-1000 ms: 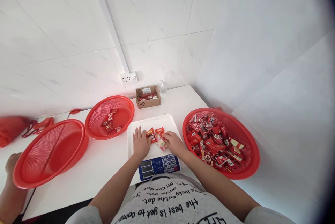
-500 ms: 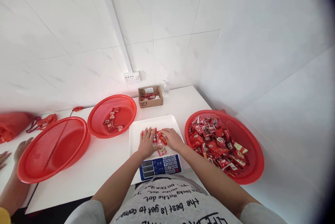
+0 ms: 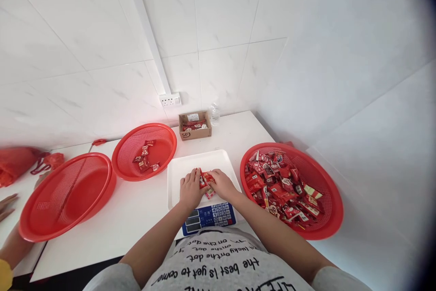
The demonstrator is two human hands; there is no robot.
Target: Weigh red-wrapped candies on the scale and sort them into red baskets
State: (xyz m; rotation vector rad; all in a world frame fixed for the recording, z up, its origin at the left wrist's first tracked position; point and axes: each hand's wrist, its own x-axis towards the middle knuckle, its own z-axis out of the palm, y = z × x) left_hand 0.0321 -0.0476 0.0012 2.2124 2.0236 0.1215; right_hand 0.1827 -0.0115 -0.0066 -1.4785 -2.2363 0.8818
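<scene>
My left hand (image 3: 191, 189) and my right hand (image 3: 222, 184) are over the white tray (image 3: 211, 158) of a digital scale (image 3: 223, 216). Between them is a small bunch of red snack packets (image 3: 203, 178). The left fingers are closed against the packets' left side, while my right hand grips them from the right. A pinkish packet (image 3: 210, 193) shows below, near my thumbs. My hands hide part of the bunch, so how many packets each one holds is unclear.
A red basket (image 3: 335, 200) full of red packets stands on the right. Left are a basket (image 3: 120, 155) with several packets and another red basket (image 3: 112, 177). Behind stand a cardboard box (image 3: 195, 134) and clear bottle (image 3: 214, 114). Another person's hand (image 3: 7, 204) is far left.
My hands have drawn closer together, pushing the spread packets into a tighter bunch. My left fingers have gone from spread flat to closed. The other person's hands at far left have shifted.
</scene>
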